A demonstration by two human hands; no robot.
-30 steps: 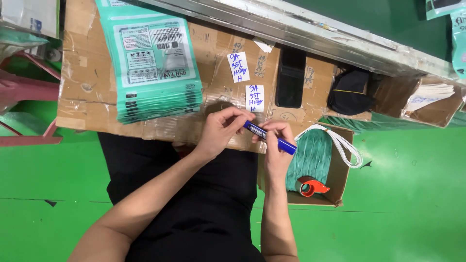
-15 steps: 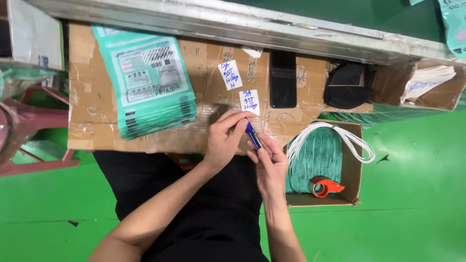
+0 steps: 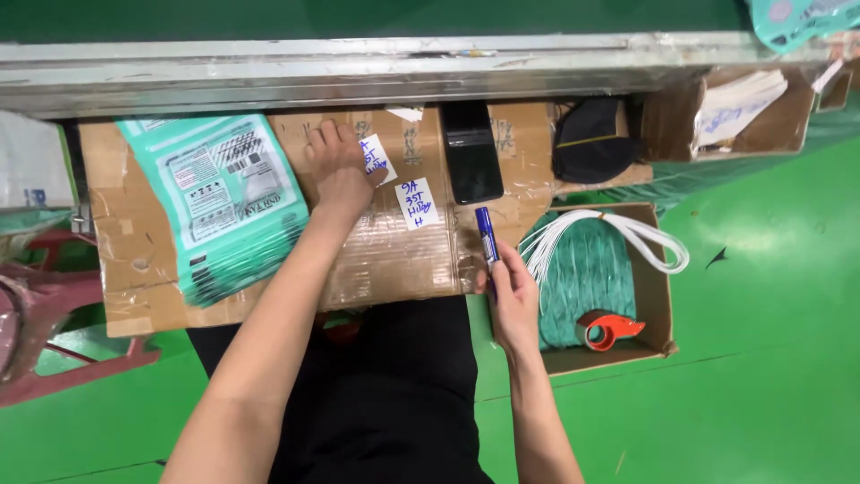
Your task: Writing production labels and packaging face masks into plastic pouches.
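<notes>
Labels first: two small white handwritten paper labels lie on the taped cardboard work surface (image 3: 116, 269). Left to right: a stack of teal plastic mailer bags (image 3: 224, 206) lies at the board's left. The left hand (image 3: 339, 170) rests just right of the stack, fingers curled down and pressing on the upper label (image 3: 378, 158). The lower label (image 3: 417, 203) lies free beside it, untouched. A black phone (image 3: 472, 152) lies next, then the blue marker (image 3: 486, 235), pinched upright in the right hand (image 3: 512, 300) at the board's right edge. Further right, an open carton (image 3: 658, 296) holds green netting, white cords and an orange tape dispenser (image 3: 607, 328).

Risk, as a judgement: the upper label could crease or skew under the pressing fingers; the marker's cap state cannot be told, so an open tip might mark the board or smear fresh ink.

Change: half a second ago both hands met at the marker near the board's front edge; now the left hand has moved up to the label.
</notes>
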